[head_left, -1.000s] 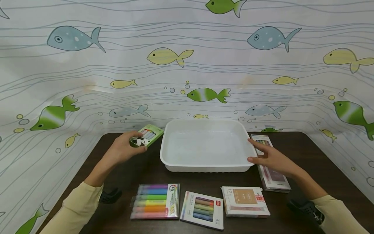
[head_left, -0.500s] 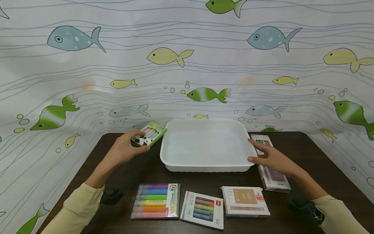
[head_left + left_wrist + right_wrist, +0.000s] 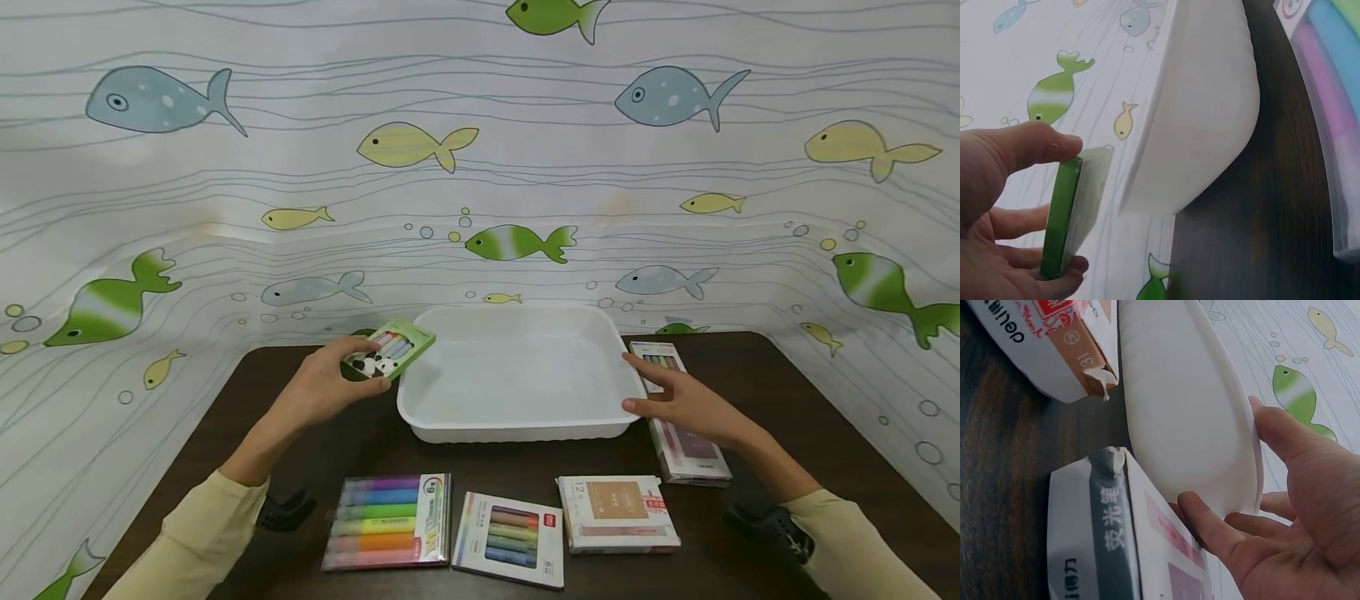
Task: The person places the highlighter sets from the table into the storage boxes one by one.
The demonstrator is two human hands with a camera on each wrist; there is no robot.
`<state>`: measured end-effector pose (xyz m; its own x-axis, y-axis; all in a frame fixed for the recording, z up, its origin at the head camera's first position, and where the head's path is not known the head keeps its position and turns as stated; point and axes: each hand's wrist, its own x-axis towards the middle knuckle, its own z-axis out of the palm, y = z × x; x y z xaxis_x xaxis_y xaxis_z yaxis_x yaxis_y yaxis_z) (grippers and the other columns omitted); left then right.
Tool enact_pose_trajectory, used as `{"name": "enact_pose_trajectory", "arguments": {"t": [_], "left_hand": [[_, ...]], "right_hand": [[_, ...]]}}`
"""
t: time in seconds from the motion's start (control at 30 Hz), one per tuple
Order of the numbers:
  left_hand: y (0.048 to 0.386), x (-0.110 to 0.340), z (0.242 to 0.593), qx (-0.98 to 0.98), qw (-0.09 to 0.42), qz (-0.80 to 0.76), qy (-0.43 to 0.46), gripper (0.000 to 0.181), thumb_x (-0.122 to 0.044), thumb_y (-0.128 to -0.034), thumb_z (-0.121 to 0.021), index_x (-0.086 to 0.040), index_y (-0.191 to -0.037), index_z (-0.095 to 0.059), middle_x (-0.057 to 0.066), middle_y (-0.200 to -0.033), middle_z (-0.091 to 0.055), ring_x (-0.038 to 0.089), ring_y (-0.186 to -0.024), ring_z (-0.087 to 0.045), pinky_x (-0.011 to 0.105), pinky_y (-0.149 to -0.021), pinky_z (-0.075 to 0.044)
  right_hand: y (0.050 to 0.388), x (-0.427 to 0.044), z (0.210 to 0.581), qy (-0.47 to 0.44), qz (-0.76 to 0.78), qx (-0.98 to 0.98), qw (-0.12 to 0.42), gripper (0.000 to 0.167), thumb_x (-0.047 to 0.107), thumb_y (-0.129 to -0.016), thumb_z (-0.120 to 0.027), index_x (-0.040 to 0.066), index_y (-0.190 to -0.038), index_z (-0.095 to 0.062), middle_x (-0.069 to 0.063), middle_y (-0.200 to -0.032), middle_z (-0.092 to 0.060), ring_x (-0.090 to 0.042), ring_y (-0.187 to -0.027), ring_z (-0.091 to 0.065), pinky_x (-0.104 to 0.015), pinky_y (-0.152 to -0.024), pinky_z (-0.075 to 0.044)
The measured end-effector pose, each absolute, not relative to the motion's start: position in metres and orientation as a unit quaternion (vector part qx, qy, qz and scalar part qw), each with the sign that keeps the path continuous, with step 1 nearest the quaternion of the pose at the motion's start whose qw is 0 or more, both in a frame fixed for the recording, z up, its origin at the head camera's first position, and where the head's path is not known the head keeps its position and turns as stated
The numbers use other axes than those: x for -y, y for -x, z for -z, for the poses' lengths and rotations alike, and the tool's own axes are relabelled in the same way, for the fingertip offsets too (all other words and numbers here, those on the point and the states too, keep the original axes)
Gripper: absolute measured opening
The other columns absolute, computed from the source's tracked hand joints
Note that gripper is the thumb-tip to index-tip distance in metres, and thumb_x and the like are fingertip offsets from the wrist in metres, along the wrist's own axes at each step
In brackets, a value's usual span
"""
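My left hand (image 3: 318, 383) holds a green box of coloured pens with pandas (image 3: 390, 350) between thumb and fingers, tilted, over the left rim of the white tray (image 3: 517, 433). In the left wrist view the green box (image 3: 1062, 219) is edge-on in the left hand (image 3: 997, 181), beside the tray wall (image 3: 1210, 94). My right hand (image 3: 693, 404) touches the tray's right rim with spread, fairly straight fingers. The right wrist view shows the right hand (image 3: 1310, 512) with one fingertip at the rim and another digit against the outer wall (image 3: 1191, 412).
In front of the tray lie a pack of coloured highlighters (image 3: 386, 521), a white six-colour pack (image 3: 510, 540) and a white-and-brown box (image 3: 618, 512). A long white box (image 3: 690, 450) lies under the right hand, beside the tray. A fish-patterned sheet (image 3: 420, 250) rises behind the dark table (image 3: 247, 400).
My left hand has carried the green box rightward to the tray's left rim. The right hand has stayed at the right rim. The head view has shifted slightly.
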<state>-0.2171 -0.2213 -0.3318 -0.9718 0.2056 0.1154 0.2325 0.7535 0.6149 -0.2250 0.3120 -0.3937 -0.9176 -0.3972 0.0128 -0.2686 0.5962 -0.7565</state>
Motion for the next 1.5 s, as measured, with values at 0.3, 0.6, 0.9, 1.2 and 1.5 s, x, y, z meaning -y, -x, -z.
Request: {"name": "enact_pose_trajectory", "arguments": {"t": [0.3, 0.6, 0.9, 1.2, 1.5], "left_hand": [[0.227, 0.201, 0.335, 0.930, 0.026, 0.330, 0.159, 0.068, -0.045, -0.0887, -0.080, -0.008, -0.142, -0.059, 0.022, -0.148, -0.047, 0.041, -0.129, -0.046, 0.062, -0.099, -0.042], [0.225, 0.187, 0.339, 0.929, 0.008, 0.326, 0.174, 0.066, -0.047, -0.0866, -0.081, -0.012, -0.140, -0.062, 0.020, -0.146, -0.050, 0.035, -0.119, -0.052, 0.052, -0.090, -0.047], [0.223, 0.174, 0.336, 0.920, -0.012, 0.331, 0.208, 0.063, -0.048, -0.0860, -0.081, -0.017, -0.138, -0.063, 0.015, -0.137, -0.056, 0.032, -0.106, -0.056, 0.042, -0.079, -0.048], [0.225, 0.157, 0.335, 0.903, -0.035, 0.340, 0.259, 0.064, -0.047, -0.0863, -0.082, -0.019, -0.140, -0.061, 0.009, -0.144, -0.053, 0.027, -0.111, -0.054, 0.042, -0.083, -0.047], [0.229, 0.143, 0.336, 0.884, -0.068, 0.356, 0.296, 0.063, -0.037, -0.0860, -0.084, -0.015, -0.140, -0.061, 0.012, -0.153, -0.044, 0.028, -0.114, -0.053, 0.041, -0.084, -0.050]], "right_hand": [[0.224, -0.314, 0.391, 0.187, 0.412, -0.889, 0.076, 0.082, 0.036, -0.098, -0.071, 0.021, -0.164, -0.026, -0.024, -0.162, -0.025, -0.046, -0.124, -0.056, -0.060, -0.092, -0.051], [0.225, -0.311, 0.394, 0.180, 0.426, -0.882, 0.093, 0.083, 0.037, -0.098, -0.071, 0.022, -0.165, -0.024, -0.024, -0.162, -0.024, -0.041, -0.122, -0.059, -0.058, -0.094, -0.051], [0.227, -0.311, 0.394, 0.175, 0.417, -0.887, 0.090, 0.083, 0.038, -0.096, -0.073, 0.023, -0.164, -0.026, -0.025, -0.163, -0.022, -0.048, -0.127, -0.053, -0.065, -0.096, -0.046], [0.229, -0.310, 0.394, 0.177, 0.421, -0.885, 0.093, 0.084, 0.037, -0.096, -0.074, 0.022, -0.164, -0.026, -0.026, -0.163, -0.022, -0.048, -0.126, -0.054, -0.063, -0.095, -0.048], [0.228, -0.312, 0.394, 0.173, 0.419, -0.887, 0.090, 0.084, 0.037, -0.096, -0.073, 0.022, -0.164, -0.027, -0.027, -0.162, -0.023, -0.048, -0.126, -0.054, -0.065, -0.095, -0.047]]}}
